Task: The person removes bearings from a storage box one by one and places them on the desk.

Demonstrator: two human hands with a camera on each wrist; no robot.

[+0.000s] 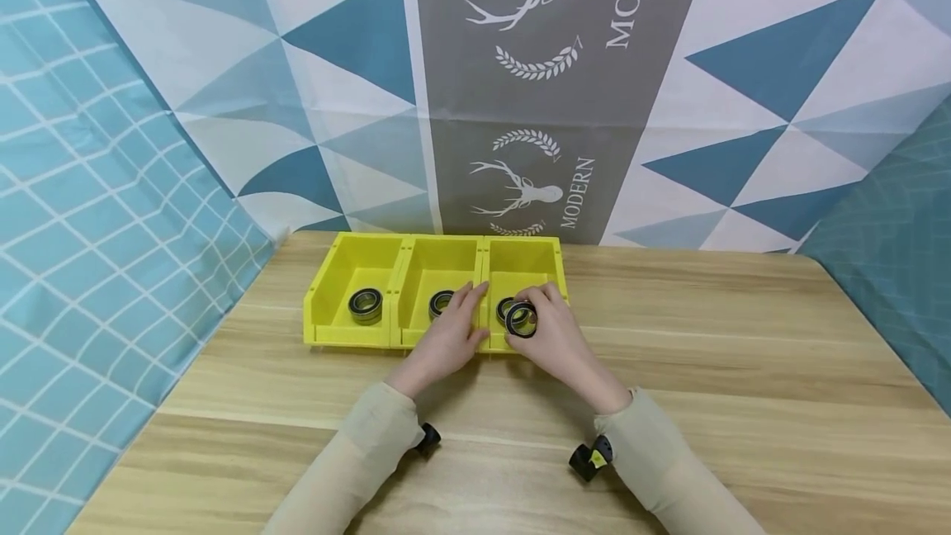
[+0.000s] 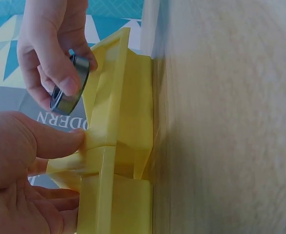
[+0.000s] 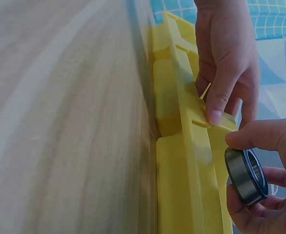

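Note:
Between thumb and fingers, my right hand holds a ball bearing with a steel outer ring and dark seal, tilted on edge above the front of the right yellow bin. Behind it, another bearing lies in that bin, partly covered in the head view. My left hand grips the divider between the middle and right bins, thumb on the right side and fingers over the middle bin. A bearing in the middle bin is partly hidden by these fingers.
The left yellow bin joins the other two in a row and holds stacked bearings. The bins stand on a wood-grain table, near its back edge by a patterned cloth backdrop.

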